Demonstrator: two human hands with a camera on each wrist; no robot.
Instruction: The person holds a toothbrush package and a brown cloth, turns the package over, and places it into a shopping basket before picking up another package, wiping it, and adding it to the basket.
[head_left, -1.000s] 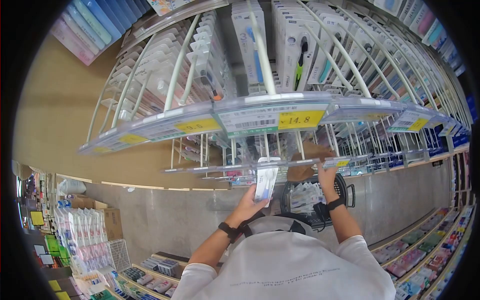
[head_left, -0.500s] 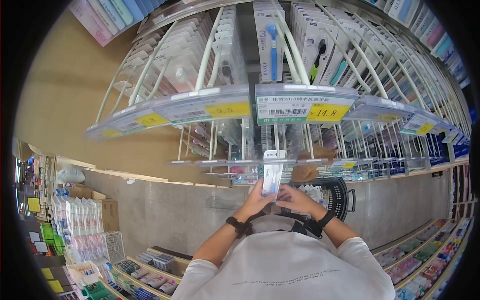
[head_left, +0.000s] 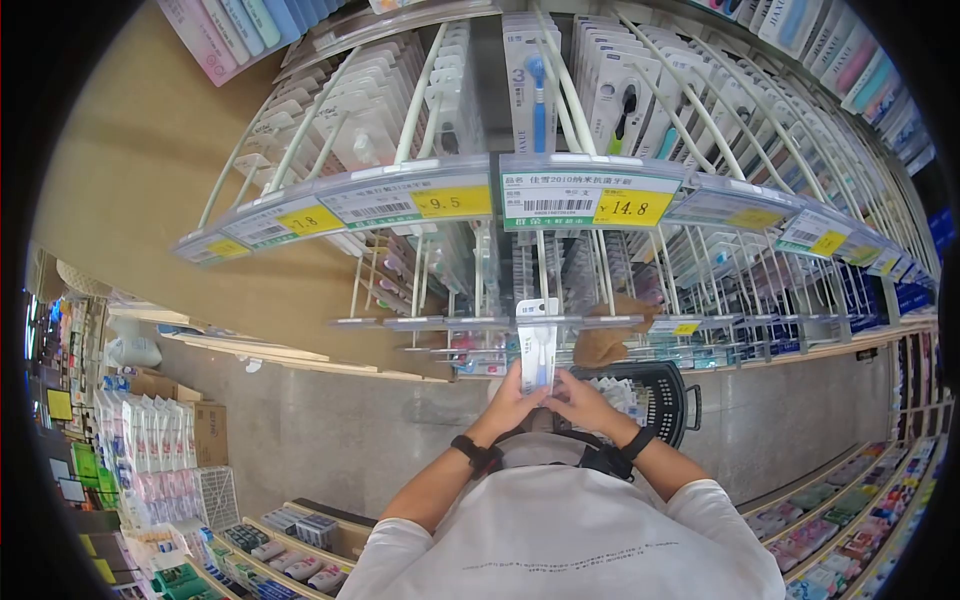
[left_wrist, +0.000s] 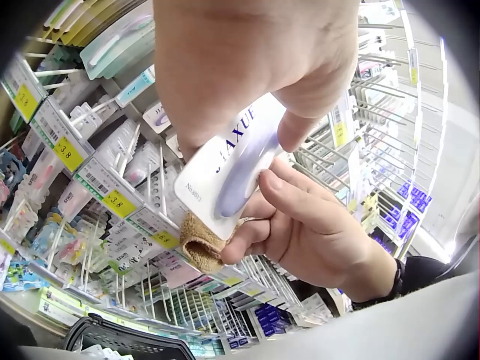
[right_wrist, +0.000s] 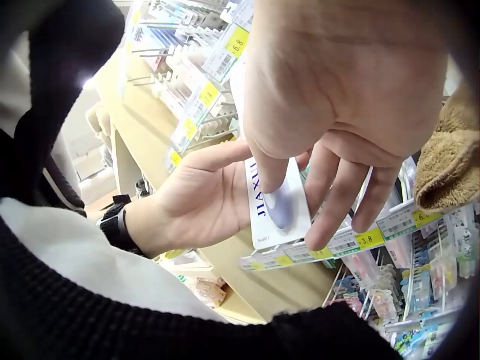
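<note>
A packaged toothbrush (head_left: 538, 338) on a white JIAXUE card stands upright before the person's chest in the head view. The left hand (head_left: 507, 408) grips its lower part from the left. At the right edge, the right hand (head_left: 588, 405) holds the lower end too. The left wrist view shows the pack's pale purple blister (left_wrist: 244, 176), with the right thumb at the card's edge and fingers behind. In the right wrist view the right thumb lies over the blister (right_wrist: 280, 212), while the left palm supports the card from the other side.
Racks of hanging toothbrushes with price strips (head_left: 590, 193) fill the space ahead. A brown fuzzy cloth (head_left: 603, 347) hangs at the lower rack. Below right stands a black basket (head_left: 668, 400) with packs inside. Low shelves (head_left: 830, 500) of goods line the aisle behind.
The right hand has come from the basket area at the right to join the left hand at the toothbrush pack. The head view has shifted slightly against the rack.
</note>
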